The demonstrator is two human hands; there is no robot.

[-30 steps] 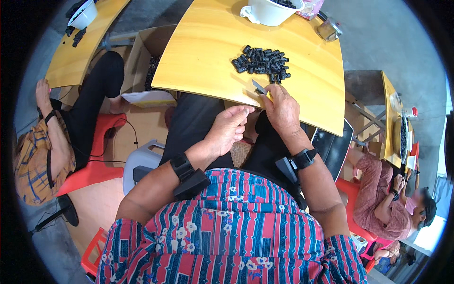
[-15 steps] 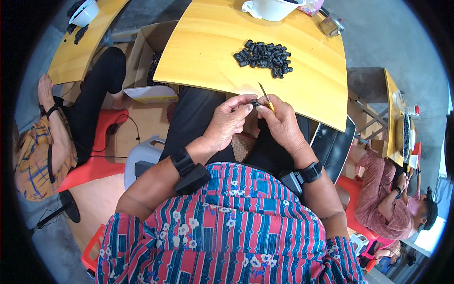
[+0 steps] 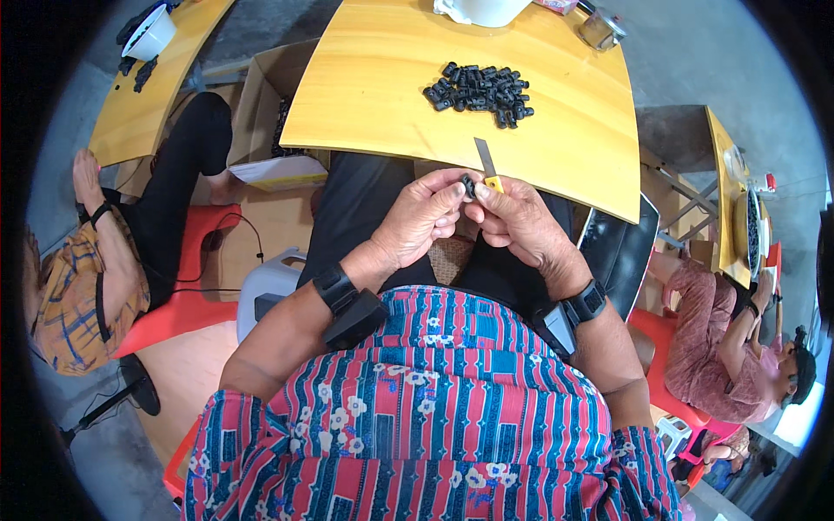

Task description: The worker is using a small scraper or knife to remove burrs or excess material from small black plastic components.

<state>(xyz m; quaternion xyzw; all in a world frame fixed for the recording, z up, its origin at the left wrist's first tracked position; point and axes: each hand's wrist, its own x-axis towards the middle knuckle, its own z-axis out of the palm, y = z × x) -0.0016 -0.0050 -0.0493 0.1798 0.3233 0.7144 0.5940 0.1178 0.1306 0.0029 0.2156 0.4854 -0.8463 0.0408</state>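
Between thumb and fingers, my left hand (image 3: pixel 420 215) pinches a small black plastic part (image 3: pixel 468 184) with a rounded shape. My right hand (image 3: pixel 524 219) is closed round a yellow-handled utility knife (image 3: pixel 493 183); its flat grey blade points up and away from me. Thumb and fingertips of both hands meet close to the part, just off the near edge of the yellow table (image 3: pixel 373 95). Farther back on that table lies a pile of similar black parts (image 3: pixel 479 89).
At the table's far side stand a white tub (image 3: pixel 482 10) and a metal-and-glass cup (image 3: pixel 601 30). An open cardboard box (image 3: pixel 269 113) sits left of the table. Other people sit on red seats to my left and right, beside their own tables.
My right hand has turned the knife, so the broad face of its blade now shows. The black part stays in my left fingers, tilted differently. The view has shifted slightly.
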